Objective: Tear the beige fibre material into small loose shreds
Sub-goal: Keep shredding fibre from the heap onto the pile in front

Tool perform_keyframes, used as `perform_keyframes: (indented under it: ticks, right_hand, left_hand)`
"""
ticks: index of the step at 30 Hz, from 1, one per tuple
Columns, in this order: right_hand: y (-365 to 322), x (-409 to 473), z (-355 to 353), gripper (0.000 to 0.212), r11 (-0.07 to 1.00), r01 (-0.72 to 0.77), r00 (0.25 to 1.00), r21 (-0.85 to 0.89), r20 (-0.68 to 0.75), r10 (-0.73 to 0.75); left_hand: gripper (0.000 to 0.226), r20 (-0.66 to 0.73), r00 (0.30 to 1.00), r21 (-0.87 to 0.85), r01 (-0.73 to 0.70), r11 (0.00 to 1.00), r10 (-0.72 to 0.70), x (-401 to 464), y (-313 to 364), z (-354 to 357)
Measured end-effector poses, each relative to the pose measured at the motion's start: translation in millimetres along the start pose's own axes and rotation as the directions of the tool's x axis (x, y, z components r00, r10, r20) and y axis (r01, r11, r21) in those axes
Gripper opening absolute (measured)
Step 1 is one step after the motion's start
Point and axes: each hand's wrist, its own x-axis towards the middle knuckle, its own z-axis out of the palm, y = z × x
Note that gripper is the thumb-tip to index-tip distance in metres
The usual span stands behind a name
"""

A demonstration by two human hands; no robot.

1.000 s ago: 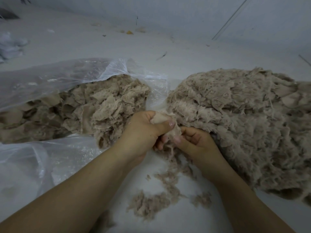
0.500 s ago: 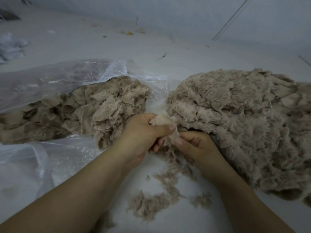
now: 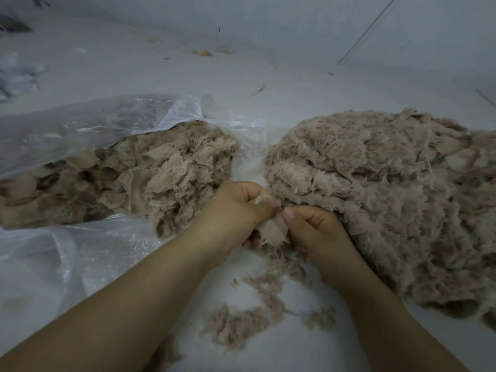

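Head view: my left hand [image 3: 230, 213] and right hand [image 3: 316, 229] each pinch one beige fibre piece [image 3: 272, 229] at centre, grip closed tight. Big shredded pile [image 3: 389, 205] at three o'clock; bag [image 3: 80, 124] of untorn fibre at ten o'clock, seemingly much left.

Fuzzy matt beige fibre heap [image 3: 375, 200], glossy crinkled clear plastic bag [image 3: 80, 124], smooth white floor [image 3: 281, 345]
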Motion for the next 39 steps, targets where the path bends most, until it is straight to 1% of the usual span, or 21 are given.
perform_keyframes:
  ticks: [4, 9, 11, 13, 15, 18, 19, 22, 23, 26, 28, 29, 30, 31, 32, 33, 34, 35, 36, 38, 39]
  right_hand:
    - [0, 0, 0, 0.025, 1.000, 0.006, 1.000, -0.025, 0.014, -0.005]
    - [4, 2, -1, 0.022, 0.999, -0.003, 1.000, -0.036, -0.005, 0.003]
    - [5, 3, -1, 0.023, 1.000, -0.006, 1.000, -0.011, 0.008, 0.006]
    - [5, 3, -1, 0.025, 1.000, 0.000, 1.000, 0.000, 0.018, 0.000]
    - [3, 2, -1, 0.028, 1.000, 0.009, 1.000, -0.010, 0.016, -0.009]
    - [2, 1, 0, 0.045, 1.000, -0.009, 1.000, -0.017, -0.030, 0.009]
    - [2, 1, -1, 0.046, 1.000, -0.018, 0.999, -0.006, -0.047, 0.018]
    - [2, 2, 0, 0.039, 0.999, -0.042, 0.998, 0.028, -0.047, 0.043]
    - [2, 2, 1, 0.038, 0.999, -0.041, 0.998, 0.027, -0.048, 0.042]
    - [1, 1, 1, 0.038, 0.999, -0.039, 0.995, -0.031, -0.090, 0.036]
    - [2, 2, -1, 0.034, 0.998, -0.045, 0.995, -0.053, -0.093, 0.040]
    - [4, 2, -1, 0.034, 0.997, -0.051, 0.995, -0.055, -0.092, 0.046]
    - [5, 3, -2, 0.034, 0.997, -0.056, 0.994, -0.057, -0.093, 0.050]
    - [5, 3, -2, 0.035, 0.997, -0.057, 0.994, -0.059, -0.096, 0.051]
    - [6, 3, -2, 0.035, 0.997, -0.059, 0.994, -0.059, -0.100, 0.052]
    - [6, 3, -1, 0.036, 0.996, -0.063, 0.993, -0.061, -0.104, 0.056]
    - [6, 2, -1, 0.035, 0.995, -0.069, 0.992, -0.067, -0.107, 0.062]
    - [6, 2, -1, 0.034, 0.994, -0.079, 0.991, -0.075, -0.110, 0.071]
    - [7, 2, 0, 0.032, 0.992, -0.093, 0.990, -0.081, -0.113, 0.084]
    - [7, 3, 0, 0.030, 0.990, -0.120, 0.987, -0.080, -0.112, 0.111]
    - [7, 3, -1, 0.030, 0.989, -0.129, 0.986, -0.077, -0.112, 0.120]
  left_hand:
    - [0.017, -0.006, 1.000, 0.042, 0.024, 0.999, -0.024, -1, 0, 6]
    - [0.039, -0.117, 0.993, -0.002, 0.007, 1.000, -0.007, 0, -1, 1]
    - [0.042, -0.068, 0.998, 0.021, -0.015, 1.000, 0.017, -1, 1, -1]
    - [0.027, 0.002, 0.999, 0.065, -0.044, 0.997, 0.044, -3, 4, -1]
    - [0.018, -0.064, 0.996, 0.059, -0.059, 0.997, 0.063, -1, 4, 0]
    - [0.024, -0.210, 0.977, -0.013, -0.050, 0.999, 0.046, 4, 3, -4]
    - [0.025, -0.194, 0.980, 0.004, -0.047, 0.999, 0.047, 3, 3, -6]
    - [0.018, -0.013, 0.998, 0.039, -0.066, 0.997, 0.066, -5, 3, -9]
    - [0.014, 0.001, 0.996, 0.031, -0.090, 0.995, 0.090, -7, 2, -9]
    - [0.012, -0.155, 0.971, 0.001, -0.182, 0.983, 0.180, -9, 4, -12]
    - [0.015, -0.324, 0.916, 0.007, -0.247, 0.969, 0.236, -3, 11, -23]
    - [0.018, -0.409, 0.867, 0.062, -0.284, 0.957, 0.284, 1, 15, -31]
    - [0.019, -0.473, 0.800, 0.192, -0.316, 0.929, 0.370, 6, 18, -41]
    - [0.017, -0.479, 0.724, 0.403, -0.320, 0.857, 0.496, 10, 19, -52]
    - [0.013, -0.422, 0.662, 0.633, -0.275, 0.724, 0.619, 12, 20, -62]
    - [0.010, -0.324, 0.626, 0.818, -0.193, 0.543, 0.710, 15, 19, -71]
    - [0.009, -0.218, 0.634, 0.929, -0.098, 0.357, 0.742, 18, 16, -79]
    - [0.007, -0.157, 0.684, 0.975, -0.006, 0.221, 0.713, 19, 13, -84]
    - [0.004, -0.146, 0.745, 0.988, 0.072, 0.139, 0.651, 18, 10, -85]
    - [0.010, -0.191, 0.828, 0.981, 0.172, 0.086, 0.526, 15, 5, -84]
    - [0.011, -0.194, 0.841, 0.980, 0.187, 0.066, 0.504, 14, 3, -82]
